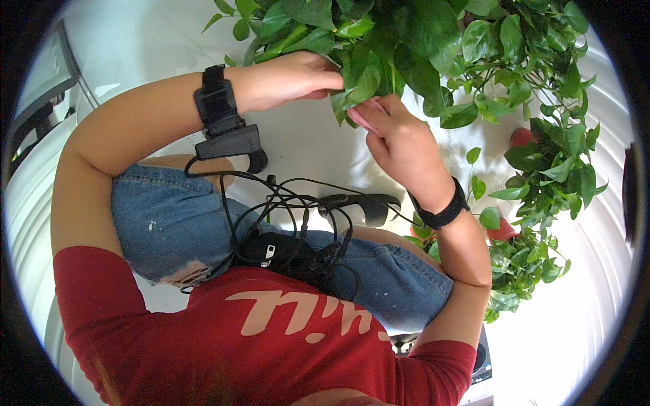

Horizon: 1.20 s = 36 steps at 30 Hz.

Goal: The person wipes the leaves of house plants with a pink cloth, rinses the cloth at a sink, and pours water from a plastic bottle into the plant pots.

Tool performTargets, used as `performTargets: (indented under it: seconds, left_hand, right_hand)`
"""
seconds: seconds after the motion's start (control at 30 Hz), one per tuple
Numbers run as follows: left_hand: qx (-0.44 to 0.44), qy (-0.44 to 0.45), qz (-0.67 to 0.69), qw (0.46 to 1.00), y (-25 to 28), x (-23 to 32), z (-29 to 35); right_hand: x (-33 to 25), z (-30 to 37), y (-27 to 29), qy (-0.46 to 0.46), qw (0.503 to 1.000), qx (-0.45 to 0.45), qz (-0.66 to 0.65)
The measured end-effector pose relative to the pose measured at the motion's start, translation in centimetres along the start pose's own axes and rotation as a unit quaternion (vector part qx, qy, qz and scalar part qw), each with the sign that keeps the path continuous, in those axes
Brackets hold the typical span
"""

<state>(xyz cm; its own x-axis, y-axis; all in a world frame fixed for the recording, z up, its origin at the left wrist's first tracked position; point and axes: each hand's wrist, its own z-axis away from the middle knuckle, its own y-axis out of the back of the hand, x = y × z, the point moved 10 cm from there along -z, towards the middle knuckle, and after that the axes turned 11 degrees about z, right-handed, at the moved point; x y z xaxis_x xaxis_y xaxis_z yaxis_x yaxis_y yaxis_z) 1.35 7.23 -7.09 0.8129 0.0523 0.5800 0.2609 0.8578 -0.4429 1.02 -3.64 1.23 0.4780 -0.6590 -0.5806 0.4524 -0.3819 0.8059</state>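
A: How would the leaf (362, 80) handle?
B: Probably light, pliant and easily torn; best supported flat from beneath. The pink cloth (363, 118) is likely soft.
A: Position and appearance?
B: Leaf: between both hands' fingers, broad, glossy green. Cloth: bunched, gripped in the fingers of the right hand (409, 145). At the left hand (292, 80), fingertips partly hidden beside the leaf's edge; their grip cannot be told.

Left arm (81, 196), bare below a short red fabric sleeve (95, 284): elbow bent outward, forearm reaching inward; bare left hand (291, 78), thumb extended, fingertips partly hidden. Right arm (467, 257), sleeved alike: elbow bent, forearm angled forward and inward; bare right hand (406, 141), fingers curled closed, near the left hand
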Motion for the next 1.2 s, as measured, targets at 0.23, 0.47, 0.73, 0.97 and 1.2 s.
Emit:
performTargets:
  seconds: [0.23, 0.47, 0.73, 0.97, 1.2]
  left_hand:
    - [0.027, 0.031, 0.097, 0.994, 1.4, -0.5, -0.5]
    - [0.014, 0.025, 0.123, 0.992, 0.5, 0.1, -0.4]
    - [0.007, -0.009, 0.091, 0.996, -0.3, 0.8, -1.6]
    - [0.047, 0.039, 0.031, 0.998, -0.5, 0.4, -1.9]
    - [0.017, 0.012, 0.035, 0.999, -0.4, 0.1, -2.1]
  right_hand:
    - [1.3, -1.1, 1.4, -0.024, 0.992, 0.102, -0.064]
    - [4.9, -0.5, -1.0, -0.165, 0.927, 0.024, -0.337]
    - [3.7, -0.1, 3.4, -0.105, 0.940, 0.086, -0.312]
    - [-6.0, -0.1, 1.4, 0.141, 0.971, 0.097, 0.167]
    - [-1.0, -0.3, 2.7, -0.033, 0.976, 0.084, 0.196]
